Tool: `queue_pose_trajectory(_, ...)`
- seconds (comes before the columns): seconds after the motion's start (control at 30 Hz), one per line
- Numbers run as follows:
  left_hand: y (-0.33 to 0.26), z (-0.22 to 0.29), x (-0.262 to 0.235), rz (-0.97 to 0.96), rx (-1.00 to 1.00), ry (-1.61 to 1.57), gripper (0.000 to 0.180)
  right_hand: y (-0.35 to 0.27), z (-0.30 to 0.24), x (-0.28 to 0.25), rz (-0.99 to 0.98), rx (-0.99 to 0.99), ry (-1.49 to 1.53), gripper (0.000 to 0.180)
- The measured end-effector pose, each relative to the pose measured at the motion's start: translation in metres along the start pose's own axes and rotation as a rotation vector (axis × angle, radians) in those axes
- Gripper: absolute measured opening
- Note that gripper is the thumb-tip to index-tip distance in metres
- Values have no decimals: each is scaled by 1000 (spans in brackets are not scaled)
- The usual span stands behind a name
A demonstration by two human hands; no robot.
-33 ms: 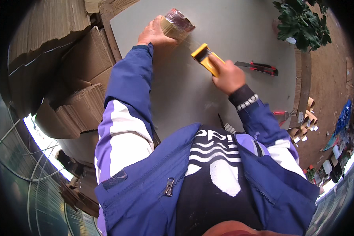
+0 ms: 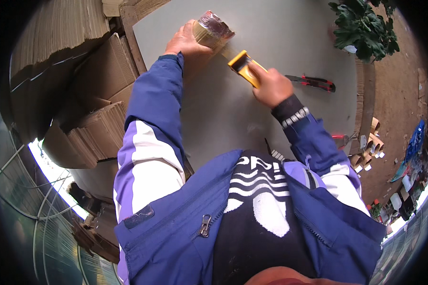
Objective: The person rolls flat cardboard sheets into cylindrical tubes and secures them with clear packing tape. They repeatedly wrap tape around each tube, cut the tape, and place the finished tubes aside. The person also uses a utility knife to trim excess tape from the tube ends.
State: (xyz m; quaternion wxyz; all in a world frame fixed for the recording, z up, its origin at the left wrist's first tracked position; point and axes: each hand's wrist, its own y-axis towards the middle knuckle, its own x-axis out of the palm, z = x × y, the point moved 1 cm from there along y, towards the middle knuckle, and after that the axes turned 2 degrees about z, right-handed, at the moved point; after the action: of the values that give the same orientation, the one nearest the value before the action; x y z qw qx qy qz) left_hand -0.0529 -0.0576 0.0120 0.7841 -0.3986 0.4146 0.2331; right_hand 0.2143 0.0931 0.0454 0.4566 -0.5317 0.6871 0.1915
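Observation:
At the far side of the table, my left hand [image 2: 189, 42] is closed round a small cardboard package [image 2: 206, 36]. The package's dark reddish end shows under shiny clear film. My right hand [image 2: 273, 87] grips a yellow tape dispenser [image 2: 245, 69] just right of the package. A faint strip of clear tape [image 2: 227, 49] spans the short gap between the dispenser and the package. Right of my right hand lies a red and black utility knife [image 2: 314, 82], its blade pointing toward my hand.
The grey tabletop [image 2: 214, 109] lies under both arms. Stacked flat cardboard [image 2: 62, 28] and folded boxes [image 2: 100, 128] stand at the left. A leafy plant [image 2: 366, 31] rises at the far right corner. A red-handled tool [image 2: 340, 137] lies near the right edge; cardboard tubes [image 2: 370, 152] sit beyond it.
My right hand and the tape dispenser have shifted slightly left, closer to the package. The left hand and package have barely moved.

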Motion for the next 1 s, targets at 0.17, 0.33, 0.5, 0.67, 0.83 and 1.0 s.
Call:
queue_pose_trajectory(0.17, 17, -13, -3, -28, 94, -46, 112, 62, -3, 16, -126, 85, 19, 48)
queue_pose_trajectory(0.33, -42, 3, 46, -311, 76, -410, 102, -39, 23, -6, -8, -55, -39, 59)
queue_pose_trajectory(0.5, -134, 23, 125, -662, 118, -751, 91, -174, 65, -12, -70, -33, 39, 69)
queue_pose_trajectory(0.67, -167, 15, 115, -217, 55, -638, 113, -159, 42, -2, 39, -126, 97, 69)
queue_pose_trajectory(0.83, -177, 41, 111, 121, -159, 78, 114, -102, -31, -14, 103, -191, 91, 69)
queue_pose_trajectory(1.0, -178, 54, 109, 154, -217, 86, 124, -158, -1, -62, -3, -214, 101, 65)
